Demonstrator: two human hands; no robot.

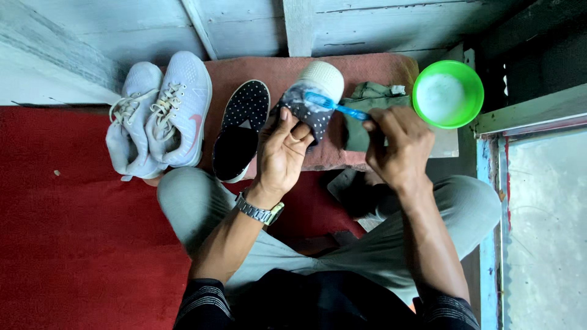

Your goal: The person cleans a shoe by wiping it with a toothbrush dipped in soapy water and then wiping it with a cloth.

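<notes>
The left hand (282,150) is wrapped around a dark slip-on shoe (309,101) with white dots, thumb up one side and fingers curled under the other, holding it above the lap. The right hand (394,143) pinches the handle of a blue toothbrush (335,106), whose head lies on the shoe's dotted cloth, where pale foam shows. The shoe's white sole points away from the person.

Just left of the held shoe, its dotted mate (239,129) lies flat on a reddish mat (367,64). Farther left, a pair of pale lace-up sneakers (160,116) rest side by side, touching each other. A green cloth (367,98) lies crumpled behind the right hand, and a green bowl (447,93) of white foamy liquid stands near it at the mat's right end. A wooden wall (244,24) closes in the far edge. A red carpet (67,232) gives open room on the left; a ledge (532,113) bounds the right.
</notes>
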